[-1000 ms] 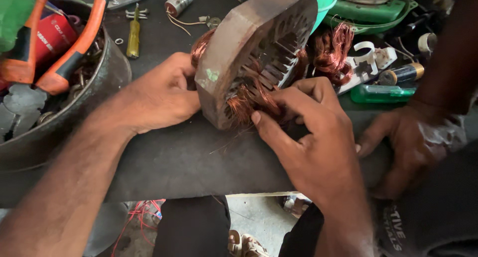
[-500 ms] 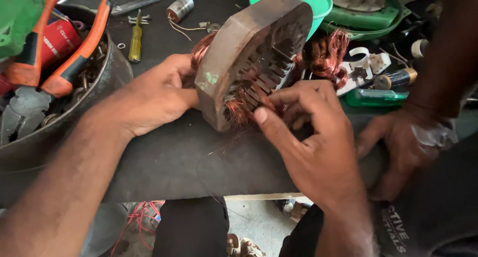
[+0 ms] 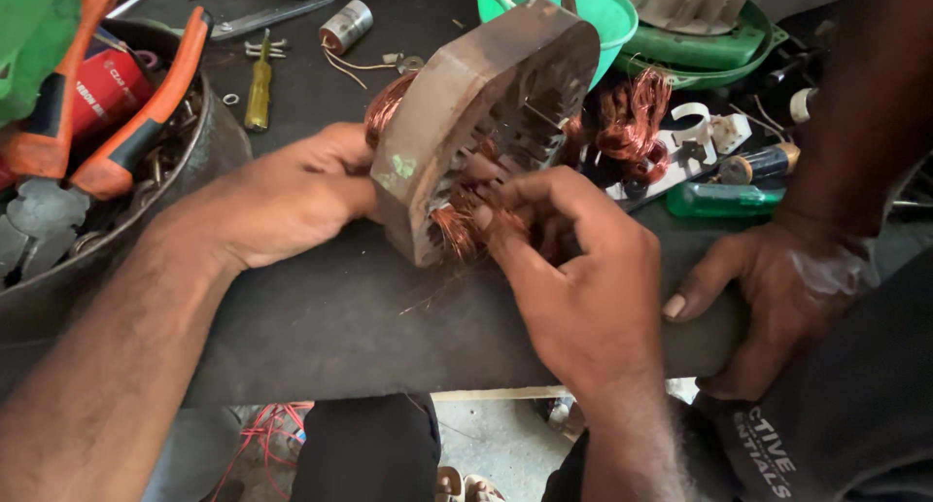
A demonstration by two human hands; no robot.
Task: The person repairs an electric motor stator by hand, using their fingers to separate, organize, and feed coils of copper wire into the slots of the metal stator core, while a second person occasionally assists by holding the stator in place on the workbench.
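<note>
Copper winding, frayed at the near face of the rusty motor stator, is pinched in our right hand, fingers closed on the strands. Our left hand grips the stator's back edge and holds it tilted on the dark bench, while another person's hand rests on the bench's right edge. Farther off lie a yellow screwdriver, orange-handled pliers in a metal bowl, and a green bowl.
</note>
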